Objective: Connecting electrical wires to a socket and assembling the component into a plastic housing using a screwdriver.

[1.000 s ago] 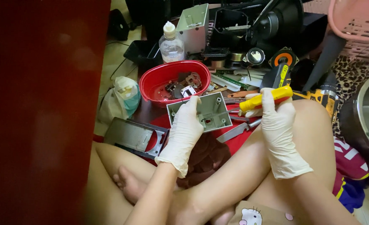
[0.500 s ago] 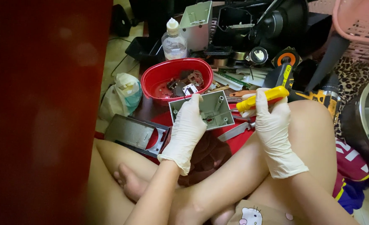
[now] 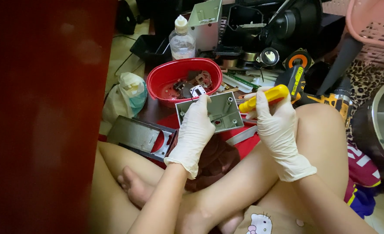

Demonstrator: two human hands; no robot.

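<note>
A dark red panel is seen filling the left third of the view from the head camera, blurred and close. At the right edge, the curved rim of a metal pot is shown beside a pink plastic basket at the top corner. In the middle, a red oval bowl is set on the floor, with small metal and plastic parts lying inside it; a clear plastic bottle with a white cap stands just behind it. A flat grey metal cover is laid to the left of the bare knees, near a knotted plastic bag. A grey square plate with raised screw posts is held tilted above the lap, just in front of the bowl, by the gloved left hand, whose fingers are clamped on its left edge with the thumb at the top. A yellow-handled screwdriver is gripped in the gloved right hand, the fingers being wrapped closed around the handle, at the plate's right edge; its tip cannot be made out. A yellow and black drill lies just behind that hand
</note>
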